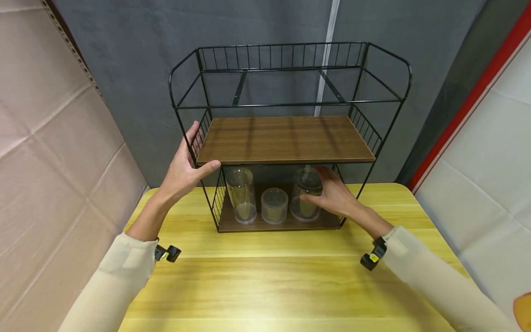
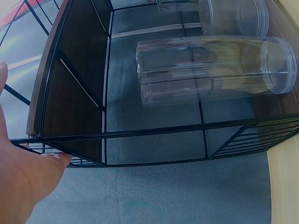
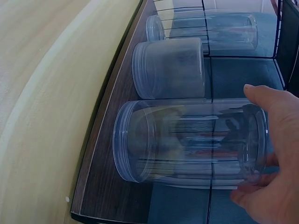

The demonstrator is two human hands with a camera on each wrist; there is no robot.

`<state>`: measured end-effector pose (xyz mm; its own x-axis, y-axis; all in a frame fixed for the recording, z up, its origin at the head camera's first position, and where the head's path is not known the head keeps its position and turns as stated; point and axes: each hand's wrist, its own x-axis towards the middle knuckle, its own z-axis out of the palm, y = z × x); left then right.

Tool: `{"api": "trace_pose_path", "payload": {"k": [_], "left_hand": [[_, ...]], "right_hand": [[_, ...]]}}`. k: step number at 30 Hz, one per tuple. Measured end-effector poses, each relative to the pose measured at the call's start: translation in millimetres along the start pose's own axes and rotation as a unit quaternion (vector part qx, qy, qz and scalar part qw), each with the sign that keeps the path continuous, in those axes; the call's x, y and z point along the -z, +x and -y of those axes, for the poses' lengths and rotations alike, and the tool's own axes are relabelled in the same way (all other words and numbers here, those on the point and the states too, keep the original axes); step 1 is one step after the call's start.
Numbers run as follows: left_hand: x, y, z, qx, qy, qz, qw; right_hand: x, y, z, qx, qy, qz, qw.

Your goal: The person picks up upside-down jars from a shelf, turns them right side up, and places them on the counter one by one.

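- Head view: a black wire rack (image 1: 265, 106) stands on the counter (image 1: 257, 276). The left grip (image 1: 184, 163) is clamped on the rack's left side, thumb over the front corner of the middle shelf (image 1: 286, 138). The right grip (image 1: 332, 191) reaches under that shelf to the right-hand jar (image 1: 306, 210), which stands upright on the bottom shelf (image 1: 232, 226), beside the short jar (image 1: 274, 206); the tall jar (image 1: 242, 196) stands at the left.
- Left wrist view: thumb and fingers hold the frame beside the middle shelf, apart from the jars; this looks like steadying.
- Right wrist view: thumb and fingers curl round the right-hand jar's top end; how firmly, I cannot tell. The step seems to be positioning or taking this jar; which, I cannot tell. Either calls for keeping it upright and clear of the short jar.
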<state>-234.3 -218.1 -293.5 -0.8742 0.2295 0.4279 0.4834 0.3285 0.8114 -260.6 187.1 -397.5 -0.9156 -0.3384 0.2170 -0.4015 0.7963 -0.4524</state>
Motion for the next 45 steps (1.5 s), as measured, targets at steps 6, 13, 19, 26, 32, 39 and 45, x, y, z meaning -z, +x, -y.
{"api": "trace_pose_path", "payload": {"k": [6,13,19,26,32,39,45], "left_hand": [[-1.2,0.5,0.9,-0.003,-0.003,-0.004,1.0],[-2.4,-0.6,1.4,-0.005,-0.014,-0.005,0.9999],[-3.8,-4.1,2.0,-0.01,-0.029,-0.004,0.9995],[-8.5,-10.5,0.4,-0.013,-0.048,-0.014,0.9987],[-15.0,-18.2,-3.2,-0.044,-0.09,-0.082,0.9915],[-23.9,-28.4,-9.7,-0.113,-0.128,-0.171,0.9703],[-37.0,-40.6,-18.4,-0.19,-0.13,-0.27,0.9348]], "right_hand": [[-2.9,4.4,-2.1,0.0,0.006,-0.001,1.0],[-4.6,3.9,-4.0,0.009,0.001,-0.019,1.0],[-2.2,-0.7,-4.9,0.021,0.006,-0.046,0.999],[0.6,-11.2,-3.3,0.059,0.015,-0.067,0.996],[3.2,-24.9,2.7,0.074,0.006,-0.076,0.994],[11.0,-42.0,12.8,0.096,0.002,-0.098,0.991],[16.8,-56.9,23.1,0.084,0.036,-0.09,0.992]]}}
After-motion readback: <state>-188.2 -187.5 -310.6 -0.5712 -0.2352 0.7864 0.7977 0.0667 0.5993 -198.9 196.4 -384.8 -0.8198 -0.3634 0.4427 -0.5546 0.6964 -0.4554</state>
